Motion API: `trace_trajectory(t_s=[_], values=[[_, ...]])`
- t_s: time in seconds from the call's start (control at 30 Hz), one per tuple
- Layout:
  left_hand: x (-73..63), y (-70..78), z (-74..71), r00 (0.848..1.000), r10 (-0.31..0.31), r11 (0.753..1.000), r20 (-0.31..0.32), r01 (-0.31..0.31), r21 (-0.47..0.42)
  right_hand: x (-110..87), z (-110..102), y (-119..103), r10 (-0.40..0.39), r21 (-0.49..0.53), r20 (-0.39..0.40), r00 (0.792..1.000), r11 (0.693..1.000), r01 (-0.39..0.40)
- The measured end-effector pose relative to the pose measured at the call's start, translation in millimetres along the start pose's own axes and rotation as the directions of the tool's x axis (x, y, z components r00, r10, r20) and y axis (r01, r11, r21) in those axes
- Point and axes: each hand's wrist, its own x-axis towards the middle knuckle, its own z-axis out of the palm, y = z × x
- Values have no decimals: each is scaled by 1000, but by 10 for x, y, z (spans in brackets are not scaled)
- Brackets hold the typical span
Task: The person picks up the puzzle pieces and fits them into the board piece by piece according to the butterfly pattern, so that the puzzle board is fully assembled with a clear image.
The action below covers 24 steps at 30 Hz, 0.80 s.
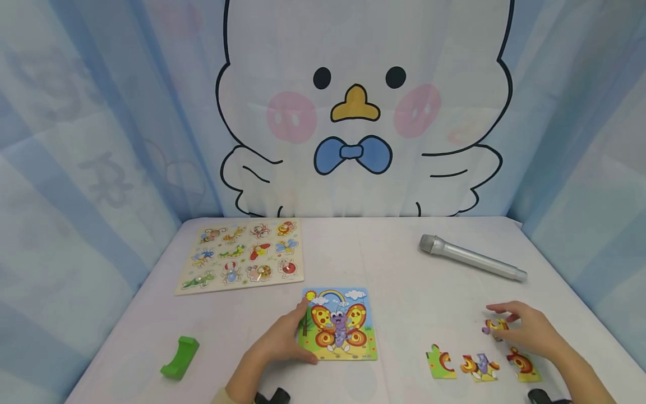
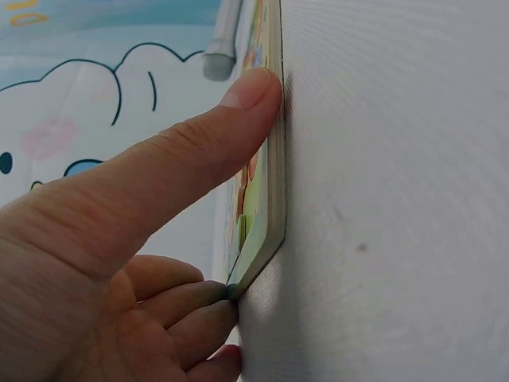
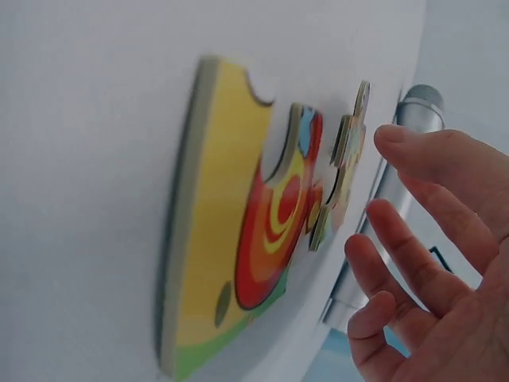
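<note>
A square butterfly puzzle board point(image 1: 339, 328) lies flat on the table in the head view. My left hand point(image 1: 287, 335) holds its lower left corner, with the thumb point(image 2: 253, 91) along one edge and the fingers bent against the adjoining one. On the right, my right hand point(image 1: 530, 330) hovers over a loose puzzle piece point(image 1: 497, 328). A gap shows between its thumb and fingers in the right wrist view, with nothing held. Closer to me lie a green-edged piece point(image 1: 440, 362), a purple-bodied piece point(image 1: 481, 367) and a red-ringed piece point(image 1: 525, 366).
A wooden insect puzzle board point(image 1: 242, 255) lies at the back left. The silver toy microphone point(image 1: 474, 258) rests at the back right. Near the left side is a green arched block point(image 1: 180, 358). Printed curtains point(image 1: 353, 185) surround the table's back and sides.
</note>
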Motion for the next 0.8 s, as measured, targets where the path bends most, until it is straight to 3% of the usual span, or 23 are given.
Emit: trace_trajectory(t_s=[0.27,0.8], values=[[-9,22,-5,1000,-5,1000,4,5,1,4,-60,83,37,-2,65,997,999,-37],[-8,12,4,1000,-10,1000,1,10,10,50,-109,114,17,-27,156,988,1000,-13]])
